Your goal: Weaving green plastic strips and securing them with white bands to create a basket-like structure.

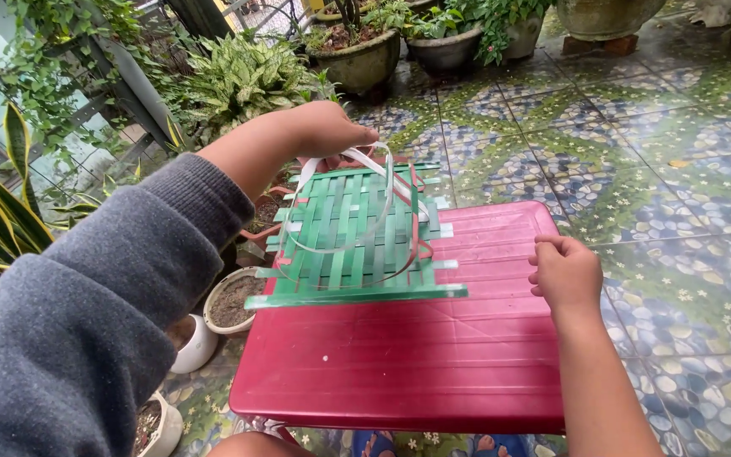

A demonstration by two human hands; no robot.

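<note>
My left hand [325, 129] is raised over the far left corner of a dark red plastic table [433, 355] and grips the upper ends of white and red strips [380, 165]. They loop around a green woven strip mat [354, 228] that stands tilted up from the tabletop, its lower green edge strip [357, 295] resting on the table. My right hand [564, 272] is a closed fist resting on the right edge of the table, apart from the mat; whether it holds anything thin cannot be told.
The table stands on a patterned green and blue tiled floor [678, 169]. Potted plants [239, 80] crowd the left and far side, with small soil-filled pots [232, 302] on the floor just left of the table. Toes [433, 444] show under the near edge.
</note>
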